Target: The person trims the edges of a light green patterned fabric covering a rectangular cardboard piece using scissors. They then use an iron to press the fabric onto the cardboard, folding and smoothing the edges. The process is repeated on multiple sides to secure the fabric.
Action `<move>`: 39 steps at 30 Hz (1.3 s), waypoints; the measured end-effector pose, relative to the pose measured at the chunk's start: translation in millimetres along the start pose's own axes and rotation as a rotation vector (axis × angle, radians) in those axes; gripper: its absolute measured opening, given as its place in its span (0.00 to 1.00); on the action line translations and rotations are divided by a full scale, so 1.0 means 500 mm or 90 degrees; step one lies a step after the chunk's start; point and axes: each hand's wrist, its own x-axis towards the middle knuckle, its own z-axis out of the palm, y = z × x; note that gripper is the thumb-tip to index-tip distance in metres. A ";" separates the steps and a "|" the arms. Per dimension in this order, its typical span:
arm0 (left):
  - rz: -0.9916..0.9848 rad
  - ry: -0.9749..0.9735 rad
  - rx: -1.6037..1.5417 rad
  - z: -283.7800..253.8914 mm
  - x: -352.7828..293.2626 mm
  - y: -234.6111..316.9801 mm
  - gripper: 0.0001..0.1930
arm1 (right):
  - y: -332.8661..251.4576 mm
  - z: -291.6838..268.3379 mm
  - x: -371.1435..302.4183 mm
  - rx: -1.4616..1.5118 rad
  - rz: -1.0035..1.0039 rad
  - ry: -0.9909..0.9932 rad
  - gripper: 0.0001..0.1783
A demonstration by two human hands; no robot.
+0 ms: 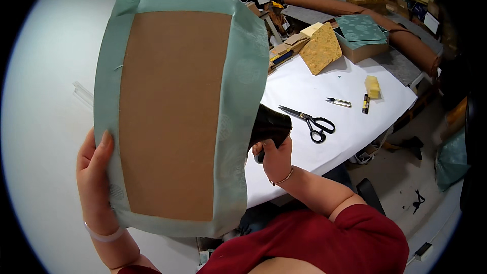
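Note:
A brown rectangular board [172,111] with pale green patterned fabric [244,66] folded over its edges is held up before me. My left hand [96,160] grips its left edge near the lower corner, thumb on the near face and fingers partly hidden behind. My right hand [278,160] is closed around the handle of a black hair dryer [272,124] beside the board's right edge. The dryer's front end is hidden behind the board. Along the right side the fabric bulges loosely and looks wavy.
On the white table [304,167] lie black scissors [314,124], thread snips [339,102], a small black-and-yellow stick [366,103] and a yellow sponge piece [373,87]. Farther back are a mottled yellow board [322,49], a box with green patterned panels [362,33] and a long brown roll [355,18].

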 end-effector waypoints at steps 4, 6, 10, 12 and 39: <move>-0.016 -0.018 -0.010 0.006 -0.007 -0.018 0.18 | -0.010 0.000 -0.012 -0.028 -0.008 0.012 0.07; -0.017 -0.016 -0.017 -0.002 -0.012 -0.030 0.17 | -0.007 -0.002 -0.018 -0.029 -0.021 0.012 0.05; -0.022 0.007 -0.023 -0.030 -0.027 -0.046 0.17 | -0.002 0.014 -0.032 -0.001 0.002 0.040 0.02; -0.033 0.011 -0.031 -0.031 -0.025 -0.062 0.17 | -0.001 0.007 -0.031 -0.022 -0.018 0.029 0.02; 0.084 -0.087 0.092 0.003 -0.087 -0.193 0.17 | -0.035 -0.063 -0.004 -0.414 -0.157 -0.044 0.20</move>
